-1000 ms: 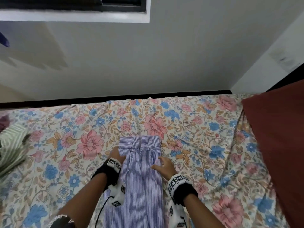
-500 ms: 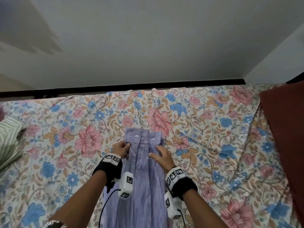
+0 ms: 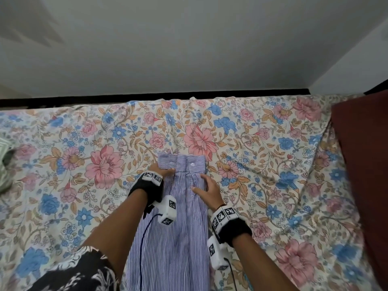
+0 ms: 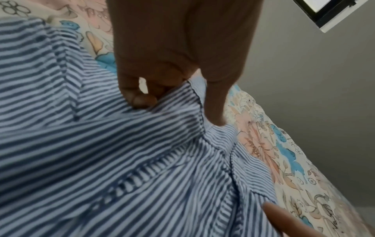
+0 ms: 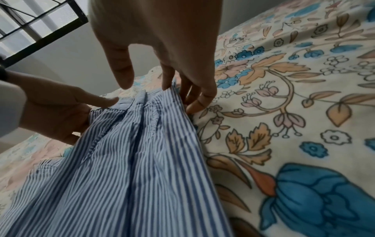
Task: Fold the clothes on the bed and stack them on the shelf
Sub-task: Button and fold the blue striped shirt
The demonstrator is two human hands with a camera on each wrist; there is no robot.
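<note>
One bed [image 3: 262,185] under a floral sheet. One maroon cloth [image 3: 365,175] at its right edge, one green striped garment [image 3: 4,164] at far left. One blue striped shirt [image 3: 174,238], folded narrow, lies mid-bed before you. Your left hand [image 3: 162,171] pinches its left edge just below the cuffs, fingers [image 4: 142,99] curled. Your right hand [image 3: 210,187] rests on the right edge, fingers [image 5: 196,102] spread, gripping nothing.

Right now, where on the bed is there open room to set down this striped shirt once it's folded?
Open floral bedsheet lies between the blue striped shirt and the dark red cloth, and between the shirt and the green striped garment. The middle is crowded: the left hand and right hand are on the shirt.
</note>
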